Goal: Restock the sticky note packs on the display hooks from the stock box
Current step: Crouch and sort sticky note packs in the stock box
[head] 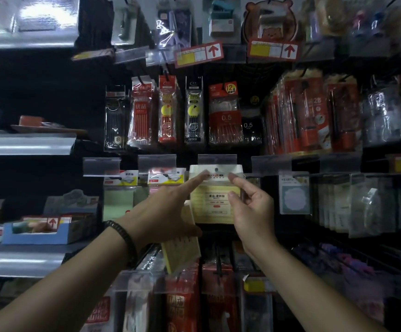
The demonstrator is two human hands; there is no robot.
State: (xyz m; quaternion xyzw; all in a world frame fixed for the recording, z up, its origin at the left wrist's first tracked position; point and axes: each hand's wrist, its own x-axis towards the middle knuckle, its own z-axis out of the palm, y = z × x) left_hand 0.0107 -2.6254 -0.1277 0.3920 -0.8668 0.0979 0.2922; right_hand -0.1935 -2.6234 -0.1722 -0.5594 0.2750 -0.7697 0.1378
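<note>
Closest in, the left hand (168,212), with a beaded bracelet (128,239) on the wrist, has its lower fingers curled round some spare packs (182,256) that sit just below and left of the yellow pack (215,200). Its index finger is stuck out straight, tip on the top-left of that pack's white header. The right hand (252,212) is at the pack's right edge, thumb and forefinger pinching the clear wrapper, other fingers loosely curled.

So the pack sits between both hands, upright, long axis vertical, facing the camera. The bit that matters imo: the hang hole (216,169) is above both sets of fingertips, dead centre of the header, right under the clear price-tag holder (217,161). Can't tell if a hook is through it, too dark. Both hands are about equally near, but the right has the real grip, so I'd guess it does the pushing back.

Further back, green note packs (118,200) hang left of the pack and a pale blue one (294,200) hangs to its right.
</note>
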